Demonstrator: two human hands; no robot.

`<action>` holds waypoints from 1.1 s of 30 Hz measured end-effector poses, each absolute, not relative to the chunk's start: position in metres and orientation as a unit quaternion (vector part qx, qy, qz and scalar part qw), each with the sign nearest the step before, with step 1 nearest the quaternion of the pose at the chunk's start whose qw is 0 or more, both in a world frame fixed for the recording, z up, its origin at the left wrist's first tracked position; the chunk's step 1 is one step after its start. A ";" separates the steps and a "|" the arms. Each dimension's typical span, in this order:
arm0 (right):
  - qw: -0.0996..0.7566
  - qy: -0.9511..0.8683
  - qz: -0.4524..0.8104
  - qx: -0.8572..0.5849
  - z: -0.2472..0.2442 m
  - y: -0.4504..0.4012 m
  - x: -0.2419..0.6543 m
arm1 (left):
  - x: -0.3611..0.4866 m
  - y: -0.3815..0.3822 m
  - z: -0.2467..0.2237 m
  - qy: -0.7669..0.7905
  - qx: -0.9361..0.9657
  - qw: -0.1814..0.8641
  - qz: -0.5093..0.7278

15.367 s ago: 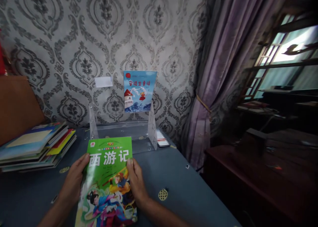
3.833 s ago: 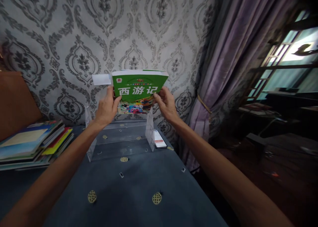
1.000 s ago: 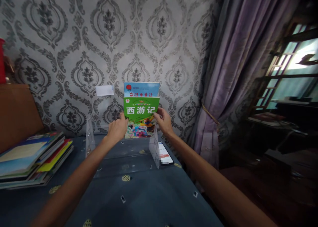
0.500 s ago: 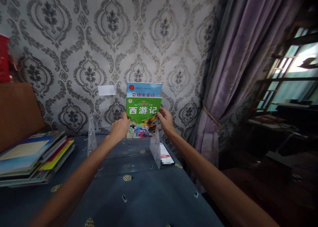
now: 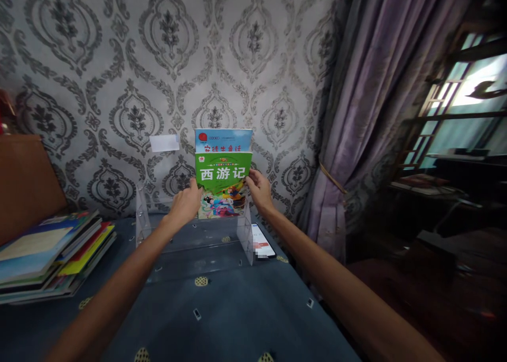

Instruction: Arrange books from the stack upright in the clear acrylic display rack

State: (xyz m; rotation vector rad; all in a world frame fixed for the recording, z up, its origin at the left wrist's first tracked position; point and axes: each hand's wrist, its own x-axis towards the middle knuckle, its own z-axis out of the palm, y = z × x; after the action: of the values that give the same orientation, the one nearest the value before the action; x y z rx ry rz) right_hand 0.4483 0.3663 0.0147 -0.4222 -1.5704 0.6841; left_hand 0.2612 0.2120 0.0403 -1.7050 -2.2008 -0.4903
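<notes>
A green picture book [image 5: 223, 185] with white Chinese characters stands upright at the clear plastic stand [image 5: 245, 235]. My left hand [image 5: 186, 201] has its fingers closed on the book's left edge. On the opposite edge, my right hand [image 5: 259, 190] pinches the cover near its middle height. Behind it a blue book [image 5: 224, 139] shows only its top strip with red characters; the green book hides the rest. The stand's stepped tiers reach down toward me and to the left, see-through against the tablecloth.
On the left lies a stack of books [image 5: 51, 259] beside a brown box [image 5: 29, 185]. A phone [image 5: 262, 241] rests right of the stand on the dark blue tablecloth [image 5: 233, 314]. Patterned wallpaper rises behind, with a white label [image 5: 164, 143]. A purple curtain [image 5: 336, 182] hangs at the right.
The whole view has shifted slightly, so the scene sits a little further left. Both hands keep the same hold on the green book, which stays in front of the blue one.
</notes>
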 end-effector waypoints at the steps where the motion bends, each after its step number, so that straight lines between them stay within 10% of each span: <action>1: 0.636 -0.686 0.300 -0.186 0.014 0.367 0.448 | 0.261 0.212 0.040 -0.769 -0.596 0.157 -0.171; 20: 0.636 -0.683 0.305 -0.193 0.005 0.366 0.449 | 0.258 0.212 0.041 -0.767 -0.599 0.167 -0.158; 33: 0.585 -0.736 0.241 -0.241 -0.092 0.255 0.477 | 0.264 0.206 0.033 -0.762 -0.589 0.189 -0.193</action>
State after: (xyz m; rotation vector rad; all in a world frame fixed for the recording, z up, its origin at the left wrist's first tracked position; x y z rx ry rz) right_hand 0.4775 0.2547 -0.0924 -0.5632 -1.7155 0.5626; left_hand 0.2642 0.2059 0.0329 -1.6554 -2.1434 -0.5419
